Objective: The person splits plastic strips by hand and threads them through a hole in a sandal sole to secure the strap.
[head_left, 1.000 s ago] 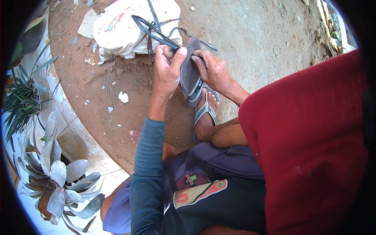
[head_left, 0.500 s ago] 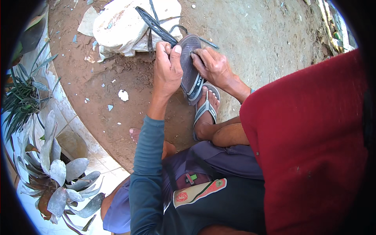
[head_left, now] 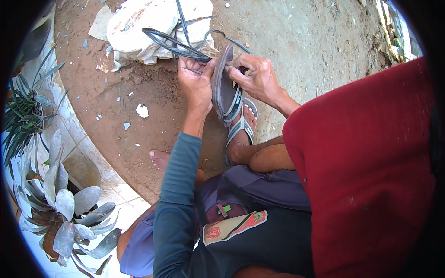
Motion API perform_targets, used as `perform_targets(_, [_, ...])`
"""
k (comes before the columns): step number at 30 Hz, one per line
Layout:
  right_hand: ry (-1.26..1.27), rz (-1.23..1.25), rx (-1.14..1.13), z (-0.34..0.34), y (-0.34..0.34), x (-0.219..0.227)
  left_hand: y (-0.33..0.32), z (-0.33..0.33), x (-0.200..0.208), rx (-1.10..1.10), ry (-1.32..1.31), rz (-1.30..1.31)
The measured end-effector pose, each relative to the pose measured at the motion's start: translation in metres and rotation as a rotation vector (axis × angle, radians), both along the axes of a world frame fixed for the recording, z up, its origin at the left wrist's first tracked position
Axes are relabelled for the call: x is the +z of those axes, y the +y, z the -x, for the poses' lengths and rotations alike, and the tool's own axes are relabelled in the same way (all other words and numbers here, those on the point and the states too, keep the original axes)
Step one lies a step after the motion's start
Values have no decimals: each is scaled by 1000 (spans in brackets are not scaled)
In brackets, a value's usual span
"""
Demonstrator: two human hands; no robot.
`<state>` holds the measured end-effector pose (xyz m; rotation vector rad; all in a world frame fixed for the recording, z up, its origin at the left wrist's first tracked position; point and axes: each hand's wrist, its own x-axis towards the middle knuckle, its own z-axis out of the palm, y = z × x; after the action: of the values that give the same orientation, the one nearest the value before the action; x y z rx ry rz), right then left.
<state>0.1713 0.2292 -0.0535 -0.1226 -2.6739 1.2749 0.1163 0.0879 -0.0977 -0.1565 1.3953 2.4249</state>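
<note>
Both hands up over the dirt in front of my knees, working one loose flip-flop (head_left: 225, 83) held on edge, sole turned to the left. My left hand (head_left: 197, 83) is closed around its left edge, thumb pressed at the top near where the dark strap (head_left: 171, 44) runs out; my right hand (head_left: 257, 76) clamps the right side, fingers curled over the rim. The strap trails away to the far left across a pale rock (head_left: 153, 23). Risks as I judge them — the strap could slip from under my left thumb if I loosen the pinch, since it looks slack and free along most of its length; the sole, held only by its edges, could twist or drop onto my right foot (head_left: 243, 127), which sits directly beneath in the other flip-flop (head_left: 236, 132). Pulling hard on the strap might snag it on the rock. Around me: my bare left foot (head_left: 161, 160) near and to the left, a white chip (head_left: 142, 110) on the soil, a curved tiled edge (head_left: 81, 139) and grey-leaved potted plants (head_left: 65, 204) at near left — well apart from the work. A red cloth (head_left: 366, 171) fills the right side and blocks my view there.
</note>
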Motion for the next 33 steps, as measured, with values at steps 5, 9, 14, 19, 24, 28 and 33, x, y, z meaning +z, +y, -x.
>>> perform_targets(5, [-451,431,-245,7,3,0,4,-5,3,33,-14,-15])
perform_targets(9, [-460,531,-264,9,2,-3,1,-3,-2,61,-26,-26])
perform_targets(14, [-335,718,-200,-3,8,5,-2,2,-3,58,2,15])
perform_targets(19, [-642,472,-58,-8,17,5,-3,1,0,16,-1,7])
perform_targets(24, [-777,828,32,-7,22,-5,-2,3,0,-26,-30,5])
perform_targets(28, [-727,822,-84,-14,13,-6,-6,4,0,-46,-61,20])
perform_targets(33, [-743,940,-27,-4,12,12,-17,11,10,-51,8,96])
